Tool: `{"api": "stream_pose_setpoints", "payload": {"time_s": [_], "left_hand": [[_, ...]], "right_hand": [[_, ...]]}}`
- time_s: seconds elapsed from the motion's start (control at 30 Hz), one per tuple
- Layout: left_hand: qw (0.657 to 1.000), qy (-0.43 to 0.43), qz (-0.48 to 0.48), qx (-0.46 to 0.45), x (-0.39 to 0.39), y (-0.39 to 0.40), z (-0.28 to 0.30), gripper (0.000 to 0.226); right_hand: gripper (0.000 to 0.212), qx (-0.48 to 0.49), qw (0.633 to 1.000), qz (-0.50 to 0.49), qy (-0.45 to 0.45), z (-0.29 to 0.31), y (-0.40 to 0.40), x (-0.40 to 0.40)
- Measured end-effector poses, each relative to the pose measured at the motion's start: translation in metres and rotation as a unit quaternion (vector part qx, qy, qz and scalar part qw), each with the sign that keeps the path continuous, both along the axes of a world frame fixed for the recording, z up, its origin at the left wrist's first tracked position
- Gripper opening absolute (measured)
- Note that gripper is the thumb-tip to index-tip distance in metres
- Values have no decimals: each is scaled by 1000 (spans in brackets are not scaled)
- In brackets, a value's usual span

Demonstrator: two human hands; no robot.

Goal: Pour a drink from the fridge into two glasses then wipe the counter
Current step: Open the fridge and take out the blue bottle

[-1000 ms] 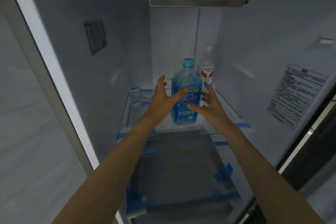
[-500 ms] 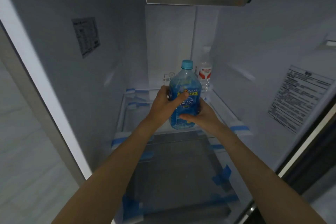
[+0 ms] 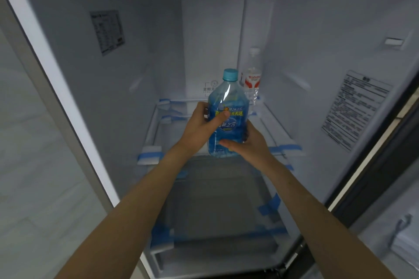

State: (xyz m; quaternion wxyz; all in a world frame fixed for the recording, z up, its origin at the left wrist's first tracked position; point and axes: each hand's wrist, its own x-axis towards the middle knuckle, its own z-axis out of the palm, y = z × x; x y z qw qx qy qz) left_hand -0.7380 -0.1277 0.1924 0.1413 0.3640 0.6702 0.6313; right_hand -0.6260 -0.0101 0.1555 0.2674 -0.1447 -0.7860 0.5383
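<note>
Bottle-fetching stage only: blue drink bottle (image 3: 227,118) is being gripped upright over the fridge shelf (image 3: 280,140) by left hand (image 3: 200,128) and right hand (image 3: 246,145), each clamped on it.
Pouring and wiping are being left undone; glasses and tabletop are being kept out of view, and contact between bottle base and shelf cannot be told.

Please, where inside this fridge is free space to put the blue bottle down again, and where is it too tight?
The glass shelf is bare on its left half, between the left wall and the blue bottle. The lower shelf also looks bare. It is tight at the back right, where the clear bottle stands close behind the blue one, which both hands hold.
</note>
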Motion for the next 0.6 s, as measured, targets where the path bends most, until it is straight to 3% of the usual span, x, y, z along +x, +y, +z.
{"api": "stream_pose_setpoints", "payload": {"time_s": [0.4, 0.6], "left_hand": [[999, -6, 35, 13, 59, -28, -1, 60], [997, -51, 50, 20, 89, -51, -8, 64]], "right_hand": [[67, -3, 999, 8, 37, 1, -27, 50], [69, -49, 998, 21, 18, -10, -50, 76]]}}
